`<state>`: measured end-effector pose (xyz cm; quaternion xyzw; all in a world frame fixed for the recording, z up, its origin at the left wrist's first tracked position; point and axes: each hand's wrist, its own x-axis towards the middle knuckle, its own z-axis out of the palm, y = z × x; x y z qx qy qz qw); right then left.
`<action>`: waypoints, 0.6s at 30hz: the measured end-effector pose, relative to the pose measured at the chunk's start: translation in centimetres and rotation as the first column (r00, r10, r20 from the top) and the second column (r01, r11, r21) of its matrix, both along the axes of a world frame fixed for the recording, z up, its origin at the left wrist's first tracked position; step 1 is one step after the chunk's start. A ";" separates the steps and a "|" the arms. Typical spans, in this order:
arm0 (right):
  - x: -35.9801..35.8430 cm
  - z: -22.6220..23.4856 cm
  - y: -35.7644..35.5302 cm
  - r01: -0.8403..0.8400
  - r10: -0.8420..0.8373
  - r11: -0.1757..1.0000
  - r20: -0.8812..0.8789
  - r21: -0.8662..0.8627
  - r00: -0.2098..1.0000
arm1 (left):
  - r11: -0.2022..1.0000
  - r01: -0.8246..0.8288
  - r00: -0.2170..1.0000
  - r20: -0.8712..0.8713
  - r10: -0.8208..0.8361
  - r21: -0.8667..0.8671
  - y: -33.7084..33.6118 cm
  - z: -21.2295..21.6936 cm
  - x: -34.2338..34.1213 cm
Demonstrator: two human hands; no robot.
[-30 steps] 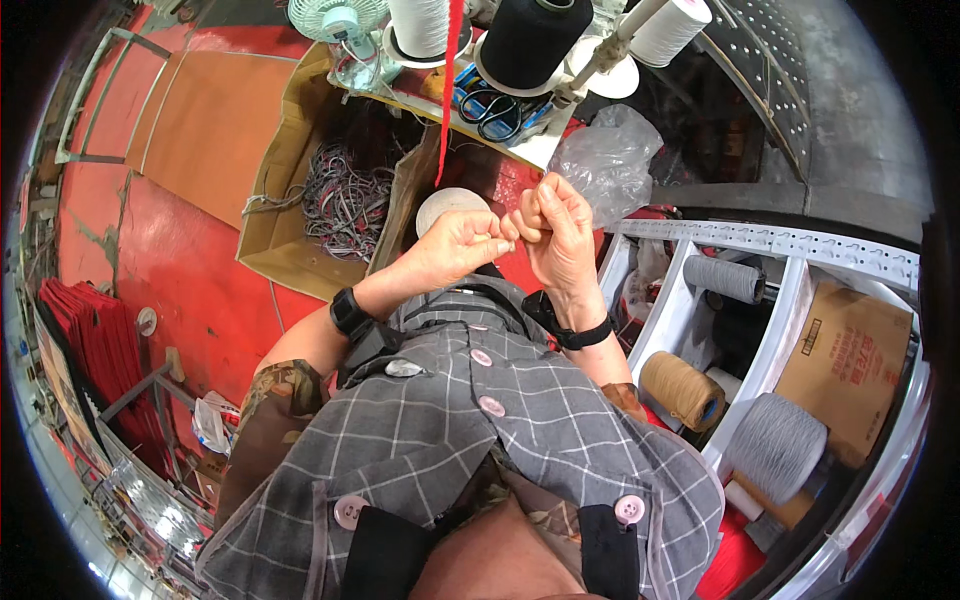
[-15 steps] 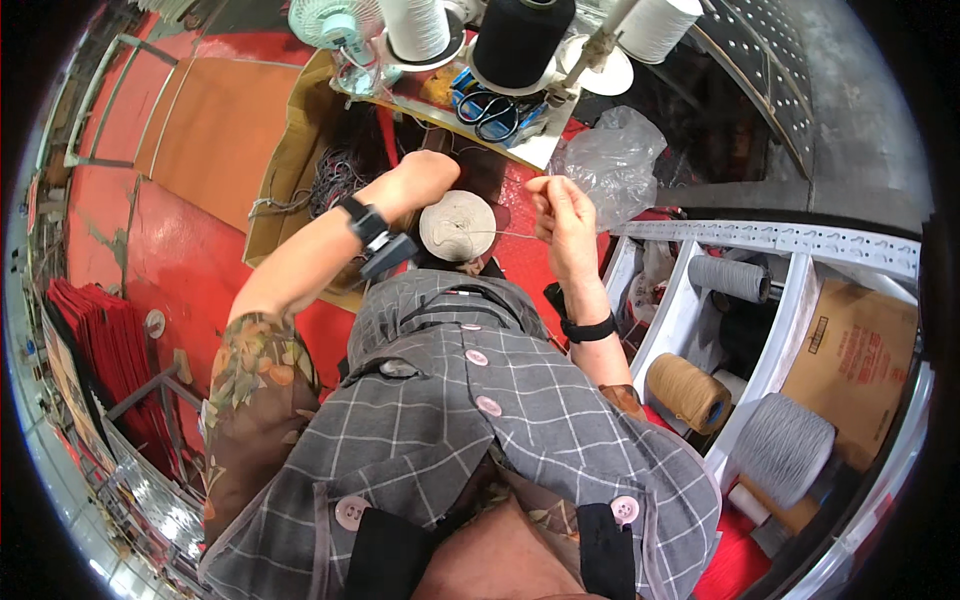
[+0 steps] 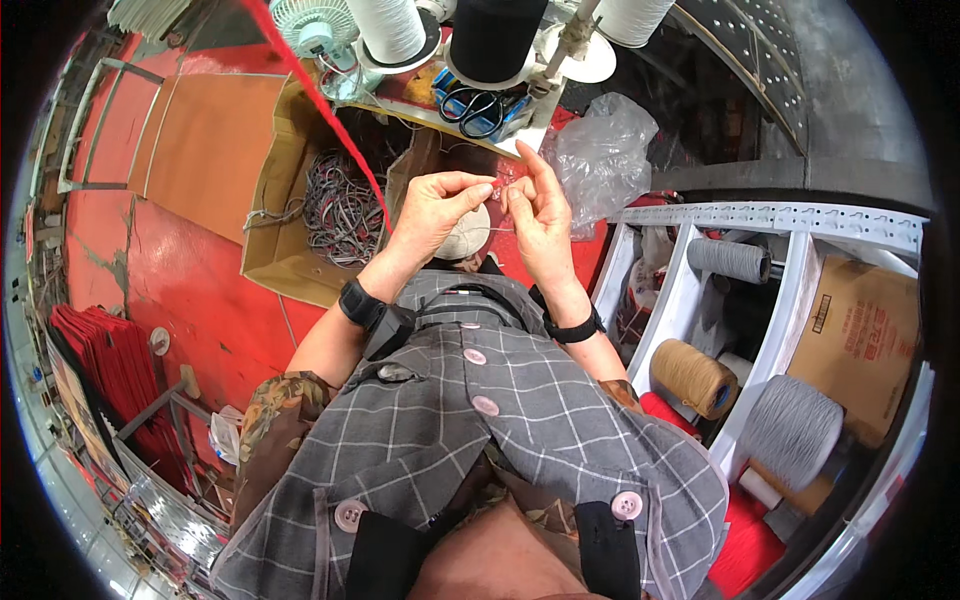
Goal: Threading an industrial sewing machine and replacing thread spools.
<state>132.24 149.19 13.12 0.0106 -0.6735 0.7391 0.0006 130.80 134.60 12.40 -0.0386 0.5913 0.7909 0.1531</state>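
A thick red yarn strand point(image 3: 330, 118) slants down from the top edge to my left hand point(image 3: 437, 212). The thumb and forefinger of that hand are pinched, with a bit of red at their tips. Close to its right is my right hand point(image 3: 540, 222), forefinger raised and the other fingers curled against the thumb. A thin pale yarn point(image 3: 503, 231) runs into the right hand from the off-white yarn cone point(image 3: 468, 240), which stands below and between my hands, partly hidden by the left one. Where the red strand ends is hidden.
A cardboard box point(image 3: 262, 220) of tangled yarn stands left. Ahead, a small table point(image 3: 440, 120) holds scissors point(image 3: 470, 110), a fan point(image 3: 312, 30) and large white and black cones. A clear plastic bag point(image 3: 605, 155) lies beside it. A white metal rack point(image 3: 770, 215) with yarn cones is right.
My left hand has come down and right, close to the right hand, which has shifted slightly left. The red yarn strand has come into view. More of the box's tangled yarn shows.
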 end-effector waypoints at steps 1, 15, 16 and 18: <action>0.0 -0.1 -0.1 -0.004 0.004 1.000 0.001 0.002 1.000 | 1.000 0.014 1.000 -0.003 -0.014 0.005 0.0 0.0 0.0; 0.5 0.3 0.5 -0.072 0.074 0.993 -0.010 0.097 0.997 | 0.966 0.101 0.981 0.138 -0.137 0.240 -0.5 -0.6 0.0; 0.5 0.4 0.6 -0.082 0.084 0.993 -0.023 0.082 0.996 | 0.962 0.100 0.977 0.155 -0.143 0.253 -0.4 -0.6 0.0; 0.7 0.6 0.9 -0.128 0.133 0.984 -0.030 0.127 0.991 | 0.959 0.099 0.974 0.173 -0.148 0.266 -0.4 -0.5 0.0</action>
